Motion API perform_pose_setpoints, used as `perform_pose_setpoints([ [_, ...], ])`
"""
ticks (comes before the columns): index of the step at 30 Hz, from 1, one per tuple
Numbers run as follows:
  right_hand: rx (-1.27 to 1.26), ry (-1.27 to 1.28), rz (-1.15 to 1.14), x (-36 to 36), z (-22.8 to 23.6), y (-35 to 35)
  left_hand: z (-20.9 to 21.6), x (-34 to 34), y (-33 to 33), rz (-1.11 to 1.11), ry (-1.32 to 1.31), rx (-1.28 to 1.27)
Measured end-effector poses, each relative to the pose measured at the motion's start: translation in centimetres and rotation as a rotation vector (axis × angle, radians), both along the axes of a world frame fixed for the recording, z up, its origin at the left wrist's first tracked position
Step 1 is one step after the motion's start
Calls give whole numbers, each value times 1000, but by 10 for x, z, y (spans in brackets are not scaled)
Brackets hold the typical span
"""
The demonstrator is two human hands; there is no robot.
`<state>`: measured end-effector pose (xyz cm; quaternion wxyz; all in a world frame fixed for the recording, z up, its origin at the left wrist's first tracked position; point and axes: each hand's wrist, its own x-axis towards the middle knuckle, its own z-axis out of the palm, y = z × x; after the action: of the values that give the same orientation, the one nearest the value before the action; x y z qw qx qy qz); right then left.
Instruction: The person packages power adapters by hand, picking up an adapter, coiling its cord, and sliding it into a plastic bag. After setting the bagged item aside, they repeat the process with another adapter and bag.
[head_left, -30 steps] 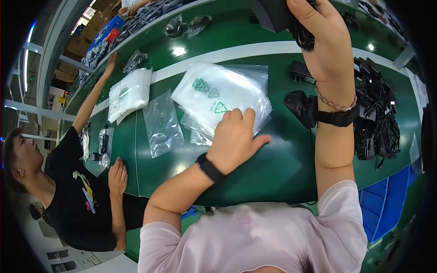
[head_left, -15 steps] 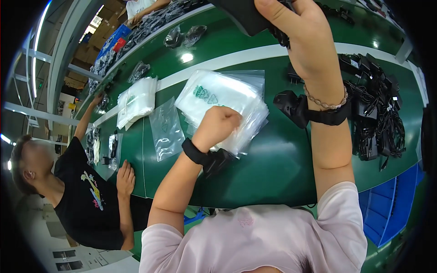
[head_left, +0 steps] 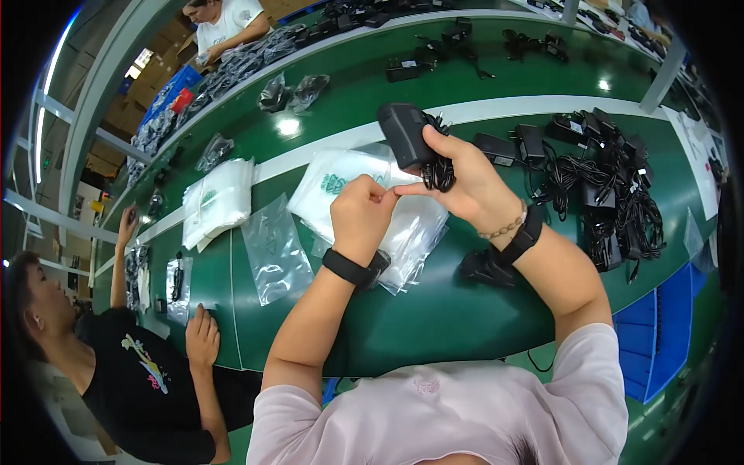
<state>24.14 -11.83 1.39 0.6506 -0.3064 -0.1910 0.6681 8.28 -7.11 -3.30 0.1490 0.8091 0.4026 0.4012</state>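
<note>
My right hand (head_left: 469, 178) is closed around a black power adapter (head_left: 404, 137) with its cord bundled beside it, held up over the bench. My left hand (head_left: 361, 218) is pinched shut, its fingertips meeting an outstretched finger of my right hand. Whatever may lie in that pinch is hidden. Beneath both hands spreads a stack of clear plastic bags (head_left: 415, 246) with green printing. A single clear bag (head_left: 277, 249) lies flat just left of the stack.
On the right sits a heap of black adapters and cords (head_left: 601, 190). A second bag pile (head_left: 218, 200) lies to the left. Beside me on the left a co-worker (head_left: 132, 380) reaches over the green bench (head_left: 341, 333). Blue bins (head_left: 659, 341) stand below the right edge.
My right hand has come down and leftward with the adapter, from the top of the view to my left hand. My left hand stays pinched near the bag stack. The view has shifted slightly.
</note>
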Motion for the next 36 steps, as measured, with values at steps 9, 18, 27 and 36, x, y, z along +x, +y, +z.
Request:
perform_pose_setpoints([
  [9, 141, -307, -214, -19, -42, 10, 0, -22, 2, -29, -152, -162],
  [18, 156, -106, -282, -18, -36, 12, -15, -32, 11, -152, 87, 6],
  [27, 221, 52, -25, -20, -28, -1, 7, -28, 4, -55, -101, -159],
  [36, 446, -1196, -416, -42, -20, -20, 26, -37, 13, 36, -148, -218],
])
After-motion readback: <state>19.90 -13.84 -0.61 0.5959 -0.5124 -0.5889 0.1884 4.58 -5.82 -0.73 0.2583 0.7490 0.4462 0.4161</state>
